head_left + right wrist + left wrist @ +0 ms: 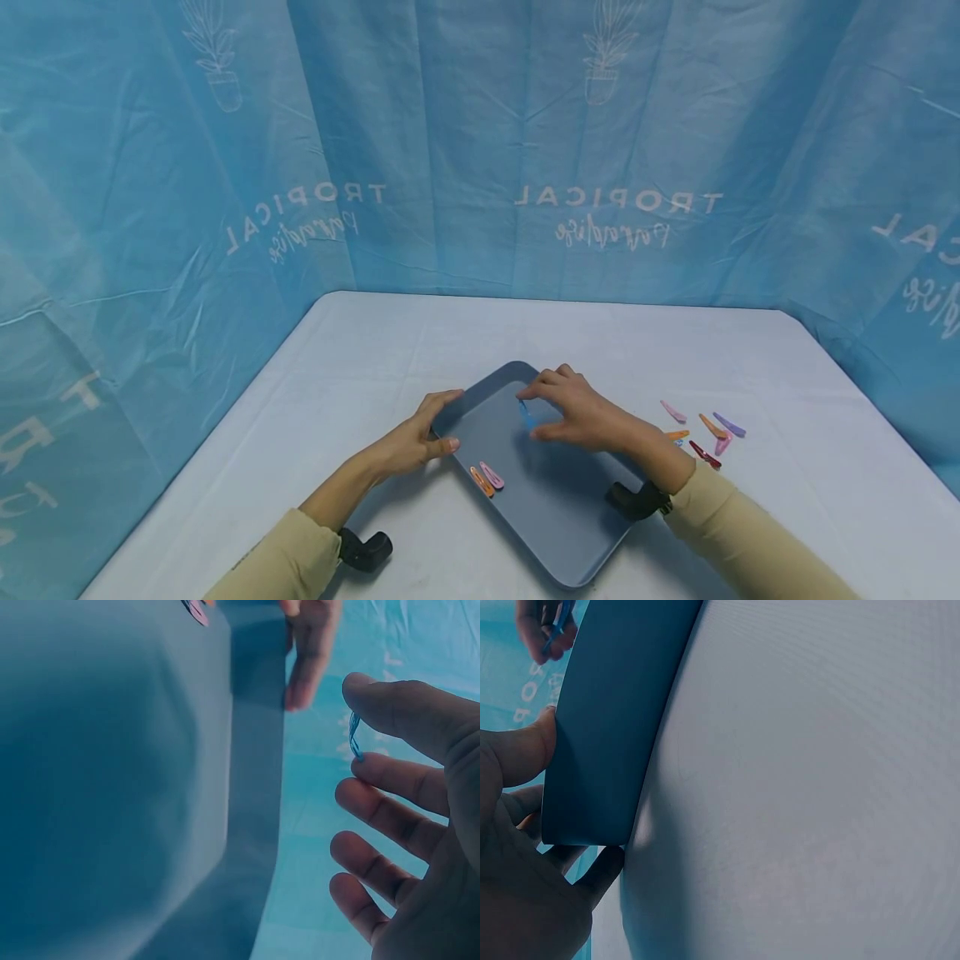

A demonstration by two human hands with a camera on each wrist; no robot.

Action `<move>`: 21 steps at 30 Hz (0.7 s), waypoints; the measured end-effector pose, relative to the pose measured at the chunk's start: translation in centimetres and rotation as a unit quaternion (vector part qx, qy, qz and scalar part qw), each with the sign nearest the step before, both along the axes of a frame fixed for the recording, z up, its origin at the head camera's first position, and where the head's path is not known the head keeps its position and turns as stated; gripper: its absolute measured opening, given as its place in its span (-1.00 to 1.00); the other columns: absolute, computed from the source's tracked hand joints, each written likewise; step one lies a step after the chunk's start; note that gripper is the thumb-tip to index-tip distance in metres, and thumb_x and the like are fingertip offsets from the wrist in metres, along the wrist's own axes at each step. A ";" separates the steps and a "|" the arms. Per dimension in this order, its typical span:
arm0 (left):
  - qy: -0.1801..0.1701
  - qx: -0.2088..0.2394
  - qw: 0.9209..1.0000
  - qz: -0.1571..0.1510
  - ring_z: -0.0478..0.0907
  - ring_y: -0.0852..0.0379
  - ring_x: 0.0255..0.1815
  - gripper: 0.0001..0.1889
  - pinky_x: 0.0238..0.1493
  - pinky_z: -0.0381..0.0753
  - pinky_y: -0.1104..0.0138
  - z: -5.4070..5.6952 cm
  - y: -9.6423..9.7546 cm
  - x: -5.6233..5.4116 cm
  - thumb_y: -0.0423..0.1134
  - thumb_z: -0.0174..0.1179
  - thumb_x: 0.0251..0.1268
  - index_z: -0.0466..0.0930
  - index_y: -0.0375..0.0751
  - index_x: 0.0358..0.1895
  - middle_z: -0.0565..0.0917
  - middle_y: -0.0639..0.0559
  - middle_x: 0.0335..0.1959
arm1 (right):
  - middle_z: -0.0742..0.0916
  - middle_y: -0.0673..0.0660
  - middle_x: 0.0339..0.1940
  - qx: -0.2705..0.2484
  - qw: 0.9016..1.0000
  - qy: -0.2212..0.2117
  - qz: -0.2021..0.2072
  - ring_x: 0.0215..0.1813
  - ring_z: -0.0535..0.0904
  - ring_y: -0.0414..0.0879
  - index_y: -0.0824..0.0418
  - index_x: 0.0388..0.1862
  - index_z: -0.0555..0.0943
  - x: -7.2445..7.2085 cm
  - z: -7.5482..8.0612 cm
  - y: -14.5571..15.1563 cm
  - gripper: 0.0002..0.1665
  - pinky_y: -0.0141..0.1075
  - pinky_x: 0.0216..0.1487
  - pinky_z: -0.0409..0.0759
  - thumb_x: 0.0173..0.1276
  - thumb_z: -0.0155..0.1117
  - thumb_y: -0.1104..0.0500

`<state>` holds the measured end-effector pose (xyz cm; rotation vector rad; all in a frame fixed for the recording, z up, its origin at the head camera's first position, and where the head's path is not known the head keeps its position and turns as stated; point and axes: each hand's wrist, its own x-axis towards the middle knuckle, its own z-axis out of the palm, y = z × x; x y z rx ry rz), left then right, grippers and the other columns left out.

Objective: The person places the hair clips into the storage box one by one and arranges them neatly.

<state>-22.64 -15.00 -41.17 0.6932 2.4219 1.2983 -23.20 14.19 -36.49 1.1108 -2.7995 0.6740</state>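
Note:
A grey-blue rectangular tray lies askew on the white table. My left hand holds its left corner, with the thumb at the rim and the other fingers round the corner. Over the tray, my right hand pinches a blue hair clip between thumb and index fingertip; the remaining fingers are spread apart. Inside the tray, by its left wall, an orange hair clip and a pink hair clip lie side by side.
Right of the tray, several loose hair clips lie in a cluster, among them a purple clip, a dark red clip and a light pink clip. A blue printed curtain hangs behind the white table.

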 end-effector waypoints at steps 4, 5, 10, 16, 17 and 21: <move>-0.003 0.001 1.000 0.006 -0.07 -0.29 0.50 -0.28 0.27 0.26 -0.19 0.2 0.1 0.1 -0.20 0.10 0.36 -0.07 0.03 0.50 -0.05 -0.12 0.50 | 0.59 0.04 0.06 0.014 1.000 -0.002 0.019 0.03 0.33 -0.10 0.13 0.16 0.56 0.0 -0.4 -1.0 -0.41 -0.18 0.00 0.36 0.12 0.43 0.06; -0.003 0.001 1.000 0.007 -0.08 -0.29 0.50 -0.28 0.27 0.25 -0.19 0.2 0.1 0.1 -0.20 0.10 0.36 -0.06 0.02 0.50 -0.05 -0.12 0.50 | 0.59 0.04 0.06 0.019 0.999 -0.002 0.026 0.03 0.33 -0.09 0.13 0.16 0.56 0.0 -0.6 -1.2 -0.41 -0.17 0.00 0.35 0.13 0.43 0.06; -0.003 0.002 1.000 0.009 -0.07 -0.28 0.49 -0.28 0.27 0.25 -0.18 0.1 0.1 0.0 -0.20 0.11 0.36 -0.06 0.02 0.50 -0.04 -0.12 0.49 | 0.58 0.02 0.07 0.038 0.998 -0.014 0.043 0.01 0.33 -0.11 0.13 0.18 0.54 0.0 -1.3 -2.0 -0.42 -0.20 -0.02 0.36 0.16 0.40 0.04; -0.008 0.003 1.000 0.011 -0.08 -0.26 0.50 -0.28 0.29 0.23 -0.18 0.1 0.1 0.0 -0.21 0.10 0.36 -0.06 0.05 0.50 -0.03 -0.10 0.49 | 0.59 0.00 0.06 0.050 0.996 -0.038 0.058 -0.01 0.31 -0.14 0.10 0.17 0.56 0.0 -2.2 -2.6 -0.43 -0.22 -0.02 0.35 0.16 0.40 0.03; -0.009 0.002 1.000 0.011 -0.09 -0.26 0.50 -0.28 0.30 0.21 -0.20 0.1 0.1 0.0 -0.21 0.10 0.36 -0.06 0.05 0.50 -0.03 -0.10 0.49 | 0.59 0.01 0.06 0.053 0.996 -0.041 0.062 -0.01 0.31 -0.14 0.10 0.17 0.56 -0.1 -2.4 -2.7 -0.43 -0.21 -0.01 0.35 0.16 0.40 0.03; -0.010 0.000 1.000 0.011 -0.11 -0.26 0.51 -0.28 0.30 0.20 -0.20 0.1 0.2 0.0 -0.21 0.10 0.36 -0.06 0.07 0.50 -0.05 -0.08 0.50 | 0.59 -0.02 0.06 0.067 0.994 -0.047 0.070 0.01 0.32 -0.14 0.07 0.15 0.56 -0.1 -2.9 -2.9 -0.44 -0.19 0.02 0.37 0.15 0.41 0.02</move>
